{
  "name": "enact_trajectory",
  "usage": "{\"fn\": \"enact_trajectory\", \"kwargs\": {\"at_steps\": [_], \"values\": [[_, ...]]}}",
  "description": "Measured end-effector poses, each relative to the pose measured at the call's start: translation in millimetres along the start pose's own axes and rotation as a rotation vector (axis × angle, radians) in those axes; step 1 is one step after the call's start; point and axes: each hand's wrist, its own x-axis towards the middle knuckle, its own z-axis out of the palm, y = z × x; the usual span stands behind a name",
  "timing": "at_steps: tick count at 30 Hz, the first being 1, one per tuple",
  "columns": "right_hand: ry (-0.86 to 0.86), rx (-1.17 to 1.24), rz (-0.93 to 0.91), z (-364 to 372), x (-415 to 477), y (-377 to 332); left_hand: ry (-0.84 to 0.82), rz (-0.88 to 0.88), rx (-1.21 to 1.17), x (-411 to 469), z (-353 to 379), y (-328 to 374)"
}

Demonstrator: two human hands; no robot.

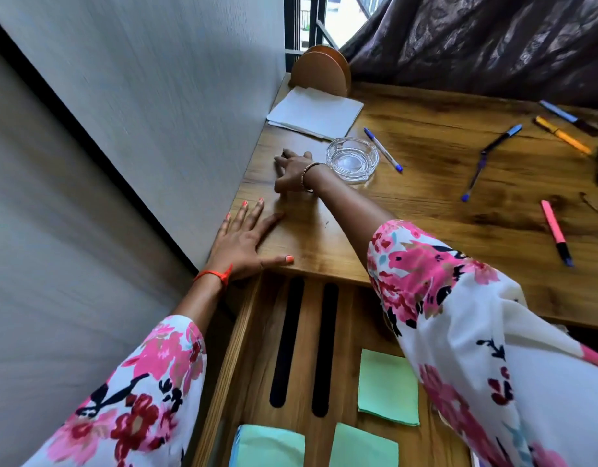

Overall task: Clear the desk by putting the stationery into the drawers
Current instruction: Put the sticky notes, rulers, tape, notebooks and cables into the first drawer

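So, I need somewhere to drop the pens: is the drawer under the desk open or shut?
Open. The drawer is pulled out below the desk edge, with green sticky pads lying inside.

left hand: flat, palm down, fingers spread wide, thumb sticking out sideways along the front edge of the table
left wrist: orange thread tied round it, floral sleeve further back
right hand: reached way forward, palm down, fingers curled down onto the surface; can't tell if it's got anything
right wrist: beaded bracelet, forearm bare, floral sleeve bunched near the elbow
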Motion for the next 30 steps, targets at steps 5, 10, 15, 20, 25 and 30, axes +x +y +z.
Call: {"fn": "enact_trajectory", "kwargs": {"at_steps": [5,10,15,20,25,30], "values": [[0.236,0.107,-0.106,8.2,-12.3,6.5,0.007,0.003,0.009,2.8,0.9,-2.5],[0.318,0.223,-0.146,29.9,-52.8,21.2,0.011,0.006,-0.018,-0.8,-2.7,-1.1],[0.33,0.356,-0.115,56.2,-128.2,26.6,-0.052,-0.03,-0.049,-0.1,-9.0,5.6],[0.383,0.563,0.002,83.7,-250.0,26.9,-0.002,-0.107,-0.074,-9.2,-3.1,15.8],[0.304,0.632,0.198,142.5,-371.9,54.6,0.115,-0.169,-0.159,-31.7,12.3,43.4],[0.28,0.495,0.352,205.2,-454.1,74.4,0.211,-0.104,-0.341,-94.4,47.0,82.6]]}}
